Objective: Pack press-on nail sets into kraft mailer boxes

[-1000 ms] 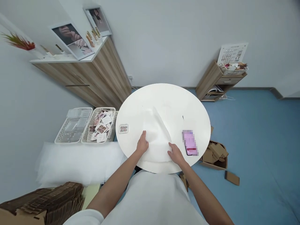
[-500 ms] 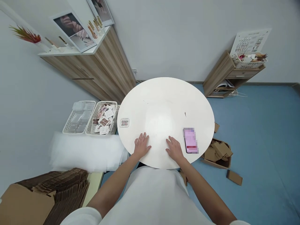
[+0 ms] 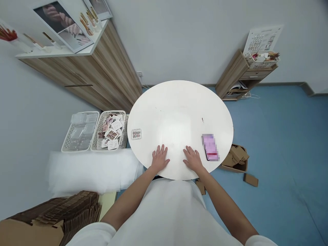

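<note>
My left hand [image 3: 159, 159] lies palm down on the round white table [image 3: 176, 97], near its front edge, with the fingers spread. To its right my right hand [image 3: 192, 159] rests flat on the same tabletop, fingers apart. Neither holds anything. A phone [image 3: 210, 147] with a blurred pink screen lies just right of my right hand, not touching it. At the table's left side sits a small clear case [image 3: 136, 134] with two rows of press-on nails in it.
Left of the table stand a white basket of nail cards [image 3: 111, 131], a basket of clear boxes [image 3: 80, 131], white foam sheets [image 3: 89, 171] and stacked flat cardboard [image 3: 74, 212]. On the floor at right are a carton of small brown boxes [image 3: 235, 159] and one loose box [image 3: 250, 179].
The view has turned slightly, so the room's things appear shifted. Both hands stay flat on the table with nothing taken up or let go.
</note>
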`<state>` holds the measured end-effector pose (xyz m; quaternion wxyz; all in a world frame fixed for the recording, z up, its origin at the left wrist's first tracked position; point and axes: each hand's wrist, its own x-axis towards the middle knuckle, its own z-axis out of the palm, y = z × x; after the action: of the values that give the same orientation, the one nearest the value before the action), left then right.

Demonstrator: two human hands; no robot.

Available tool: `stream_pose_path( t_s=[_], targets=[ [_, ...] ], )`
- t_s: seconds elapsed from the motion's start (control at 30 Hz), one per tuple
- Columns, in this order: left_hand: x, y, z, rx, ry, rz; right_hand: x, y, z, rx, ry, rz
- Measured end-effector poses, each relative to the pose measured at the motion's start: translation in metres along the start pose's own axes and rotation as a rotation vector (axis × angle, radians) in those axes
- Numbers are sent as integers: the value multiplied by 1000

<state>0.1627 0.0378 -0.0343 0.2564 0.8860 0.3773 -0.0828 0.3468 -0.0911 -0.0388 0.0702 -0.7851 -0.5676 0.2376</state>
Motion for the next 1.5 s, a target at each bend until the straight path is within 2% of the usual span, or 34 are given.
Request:
stream_pose_path(
  t_s=[0.2, 0.33, 0.43, 0.5, 0.67, 0.8, 0.97, 1.23, 1.37, 1.5],
  targets=[
    [-3, -8, -2, 0, 5, 58, -2, -4, -11, 48, -14, 40],
    [-7, -27, -9, -19, 76, 81, 1, -16, -16, 95, 156, 33],
    [-8, -57, -19, -59, 158, -45, 20, -40, -17, 203, 245, 24],
    [-7, -82, -28, -115, 226, -153, 39, -63, -15, 314, 222, 30],
    [3, -144, -55, -379, 423, -309, 97, -124, 0, 573, 10, 53],
    [15, -169, -70, -665, 419, -380, 137, -163, 13, 721, -88, 90],
    [27, -176, -76, -1023, 321, -477, 164, -195, 19, 1003, -164, 134],
    [28, -174, -79, -1223, 314, -470, 164, -204, 21, 1159, -261, 127],
    [28, -167, -82, -1280, 315, -451, 157, -197, 14, 1246, -207, 148],
    [32, -149, -82, -1298, 291, -351, 141, -179, 0, 1284, -87, 145]
  ],
)
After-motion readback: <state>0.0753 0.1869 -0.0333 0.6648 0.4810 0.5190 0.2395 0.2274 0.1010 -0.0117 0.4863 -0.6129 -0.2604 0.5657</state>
